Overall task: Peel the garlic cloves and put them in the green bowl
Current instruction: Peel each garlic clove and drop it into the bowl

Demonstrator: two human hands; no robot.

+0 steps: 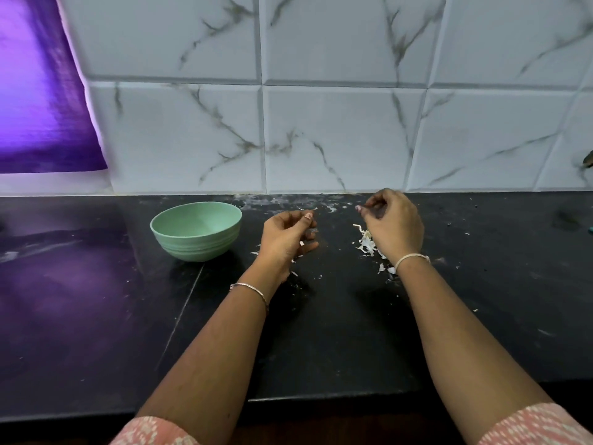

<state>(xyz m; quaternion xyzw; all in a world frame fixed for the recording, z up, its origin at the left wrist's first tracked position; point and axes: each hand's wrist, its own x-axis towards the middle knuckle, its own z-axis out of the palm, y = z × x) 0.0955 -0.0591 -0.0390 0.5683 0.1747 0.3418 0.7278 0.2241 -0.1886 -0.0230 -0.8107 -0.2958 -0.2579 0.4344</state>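
The green bowl (195,231) stands on the black counter, left of both hands; the part of its inside that shows holds nothing. My left hand (287,237) hovers just right of the bowl, palm turned inward, fingers loosely curled with no clove in them; a small white scrap clings near one finger. My right hand (393,224) is further right, its thumb and forefinger tips brought together; whether they pinch anything is too small to see. Under and beside it lies a pile of white garlic skins (367,244). No whole clove is visible.
Loose skin flakes (293,273) are scattered over the black counter (321,332) between my wrists. A marble-patterned tiled wall (337,136) rises right behind the counter. A purple sheet (41,107) hangs at the far left. The counter's front edge runs just below my forearms.
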